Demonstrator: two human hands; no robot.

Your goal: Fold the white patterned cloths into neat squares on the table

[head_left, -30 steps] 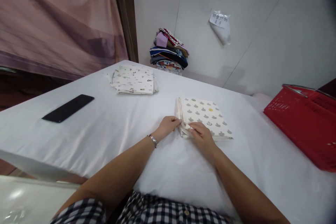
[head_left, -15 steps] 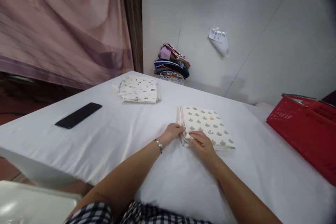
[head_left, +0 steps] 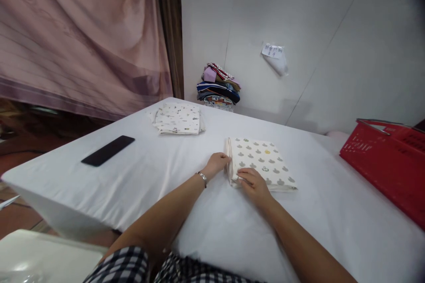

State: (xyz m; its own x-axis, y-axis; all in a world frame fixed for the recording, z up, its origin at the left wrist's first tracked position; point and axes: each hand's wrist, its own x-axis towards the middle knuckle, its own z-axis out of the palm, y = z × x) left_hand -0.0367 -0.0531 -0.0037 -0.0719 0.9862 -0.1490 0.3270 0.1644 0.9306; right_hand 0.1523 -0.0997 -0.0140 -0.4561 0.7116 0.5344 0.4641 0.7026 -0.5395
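1. Cloth (head_left: 260,161), cream with grey prints, lies folded in a flat block on the white table (head_left: 166,166), right of the middle and in front of the person. Its layers show along the left edge; the near right corner comes to a point on the sheet.
2. Left hand (head_left: 216,164) is at the cloth's left edge, fingers curled and narrow, tips touching the side of the fold. I cannot tell whether they pinch a layer. A bracelet (head_left: 202,179) circles the wrist.
3. Right hand (head_left: 256,188) reaches over the near edge, close to the near left corner. Its fingers lie together, only slightly bent, tips on the upper face; I cannot tell whether the thumb grips anything.
4. Between the cloth and the red basket (head_left: 381,163) at the right runs a broad stretch of sheet. Behind the cloth, a narrower strip reaches the far edge.
5. Leftward, there is room between the left hand and the black slab (head_left: 108,151), which lies slanted near the table's left edge.
6. Another folded cloth, the printed stack (head_left: 179,119), sits near the far left corner, well apart from both hands.
7. Beyond the far edge, a pile (head_left: 219,86) of fabrics rises beside the wall (head_left: 265,9).
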